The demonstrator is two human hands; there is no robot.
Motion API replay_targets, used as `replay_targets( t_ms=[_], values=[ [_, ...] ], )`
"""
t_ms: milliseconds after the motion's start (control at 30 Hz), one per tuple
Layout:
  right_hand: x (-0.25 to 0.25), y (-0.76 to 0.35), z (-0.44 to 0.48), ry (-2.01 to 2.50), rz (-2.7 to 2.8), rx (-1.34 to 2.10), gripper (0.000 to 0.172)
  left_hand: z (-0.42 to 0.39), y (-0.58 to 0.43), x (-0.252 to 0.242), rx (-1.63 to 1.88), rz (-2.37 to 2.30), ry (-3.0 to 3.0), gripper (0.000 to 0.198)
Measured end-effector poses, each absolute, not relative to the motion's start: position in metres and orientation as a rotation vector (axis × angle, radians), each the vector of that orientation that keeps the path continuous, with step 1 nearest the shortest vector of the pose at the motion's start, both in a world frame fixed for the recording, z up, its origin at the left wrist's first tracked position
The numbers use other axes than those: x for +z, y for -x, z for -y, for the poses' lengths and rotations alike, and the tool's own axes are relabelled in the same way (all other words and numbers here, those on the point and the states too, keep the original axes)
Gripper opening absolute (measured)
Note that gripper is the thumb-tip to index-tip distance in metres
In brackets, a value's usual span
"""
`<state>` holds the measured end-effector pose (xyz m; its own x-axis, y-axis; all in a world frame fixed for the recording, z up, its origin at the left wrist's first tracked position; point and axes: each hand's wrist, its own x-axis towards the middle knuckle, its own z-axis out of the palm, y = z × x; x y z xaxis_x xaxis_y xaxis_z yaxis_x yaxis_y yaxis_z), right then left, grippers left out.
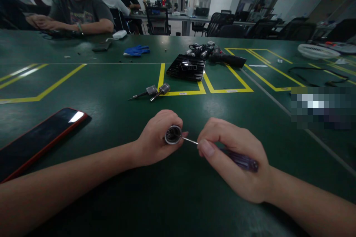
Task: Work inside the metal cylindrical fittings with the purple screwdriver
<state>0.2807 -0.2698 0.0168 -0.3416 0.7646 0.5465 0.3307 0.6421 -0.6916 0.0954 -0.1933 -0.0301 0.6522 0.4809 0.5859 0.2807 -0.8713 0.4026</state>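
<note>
My left hand (158, 137) is closed around a hollow metal cylinder (166, 141), its open round end turned toward me. Small dark parts show inside the rim, too dim to make out. In my right hand (236, 155) is a screwdriver (243, 160) with a dark purple, see-through handle. Its thin shaft points left and the tip reaches the cylinder's opening; whether it touches anything inside I cannot tell. Beyond my hands, two metal cylindrical pieces with thin stems (151, 89) lie on the green table (116, 118).
A phone in a red-orange case (41, 137) lies at left. Farther off are a black ridged tray (185, 72), bundled cables with metal connectors (204, 50) and a blue glove (137, 50). Yellow tape outlines (228, 90) mark the table. Another person (80, 18) sits across it at far left.
</note>
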Motion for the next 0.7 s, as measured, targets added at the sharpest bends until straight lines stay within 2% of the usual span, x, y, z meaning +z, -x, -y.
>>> replay_targets(
  t_ms=[300,500,600,700],
  values=[
    [0.012,-0.278,0.269,0.819,2.044,0.453,0.014,0.192,-0.096,-0.030,1.053,-0.553,-2.701,0.011],
    [0.002,-0.278,0.262,1.010,1.545,0.908,0.022,0.192,-0.095,-0.028,1.033,-0.664,-2.669,0.011],
    [-0.006,-0.279,0.257,0.948,1.277,1.157,0.021,0.191,-0.095,-0.028,1.053,-0.663,-2.690,0.011],
    [-0.009,-0.280,0.254,0.922,1.175,1.258,0.021,0.190,-0.094,-0.029,1.064,-0.690,-2.698,0.011]
  ],
)
